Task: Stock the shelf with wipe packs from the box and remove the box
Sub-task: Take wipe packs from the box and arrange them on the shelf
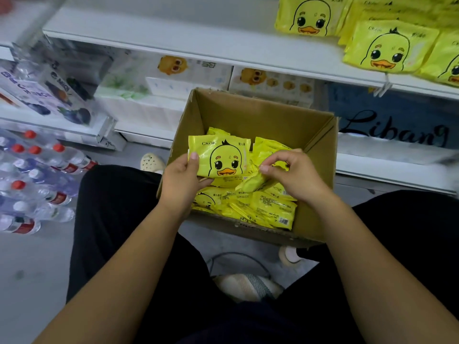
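Here, yellow wipe pack [219, 157], cartoon duck face, perhaps "CKAK".

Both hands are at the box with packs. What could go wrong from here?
1. The right hand only pinches a tilted pack by its end while the left hand holds a duck-face pack; it may slip into the box.
2. The stocked packs already overhang the shelf edge; adding more may push some off.

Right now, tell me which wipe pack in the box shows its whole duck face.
The wipe pack in the left hand, at the cardboard box's left side. The right hand pinches an edge-on pack; the loose packs show back print or a half-hidden duck.
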The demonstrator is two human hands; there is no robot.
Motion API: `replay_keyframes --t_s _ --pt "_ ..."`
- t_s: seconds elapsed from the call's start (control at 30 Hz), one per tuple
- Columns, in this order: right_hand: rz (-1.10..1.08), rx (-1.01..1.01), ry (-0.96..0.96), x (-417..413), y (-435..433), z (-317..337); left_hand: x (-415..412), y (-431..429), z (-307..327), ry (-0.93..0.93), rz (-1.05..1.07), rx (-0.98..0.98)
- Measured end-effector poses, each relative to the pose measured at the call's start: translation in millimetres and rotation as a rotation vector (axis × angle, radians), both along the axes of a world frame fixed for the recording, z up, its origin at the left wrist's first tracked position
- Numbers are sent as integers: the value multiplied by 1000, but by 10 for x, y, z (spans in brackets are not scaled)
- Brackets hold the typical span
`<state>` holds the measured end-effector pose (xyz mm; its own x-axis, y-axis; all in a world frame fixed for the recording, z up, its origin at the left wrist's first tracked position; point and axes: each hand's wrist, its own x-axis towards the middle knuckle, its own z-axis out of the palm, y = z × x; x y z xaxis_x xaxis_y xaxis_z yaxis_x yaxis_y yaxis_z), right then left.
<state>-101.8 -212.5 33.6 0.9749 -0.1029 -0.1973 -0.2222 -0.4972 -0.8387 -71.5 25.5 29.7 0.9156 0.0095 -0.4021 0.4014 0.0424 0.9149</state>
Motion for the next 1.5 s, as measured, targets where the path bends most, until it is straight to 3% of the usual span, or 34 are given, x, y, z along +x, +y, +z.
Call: replay_keyframes --t_s 0.07,0.13,0.23,0.4,0.73,0.93,1.17,1.27,1.37,1.5 --pt "27 -1 -63 28 -67 46 -24 -1 59 -7 10 -45" --pt "13 150 -43 44 -90 118 -51 -4 110 -30 -8 -98" --pt "-135 282 -30 74 -65 182 -70 -30 200 -46 4 -158" --pt "-270 327 -34 131 -7 216 -107 -29 318 -34 0 -235" --pt "-268 401 28 141 -26 376 -215 -156 440 -18 -109 -242" --pt "-305 445 -6 130 -75 385 -208 -237 535 -54 -109 -196" --pt "-336 532 -34 91 -77 428 -162 -348 692 -118 -8 94" --pt "-364 654 -19 86 -131 432 -95 -353 766 -24 56 67" --pt "-318 682 0 79 -146 455 -19 -326 852 140 74 -116" --pt "-273 701 20 57 -121 478 -47 -331 950 152 105 -124"
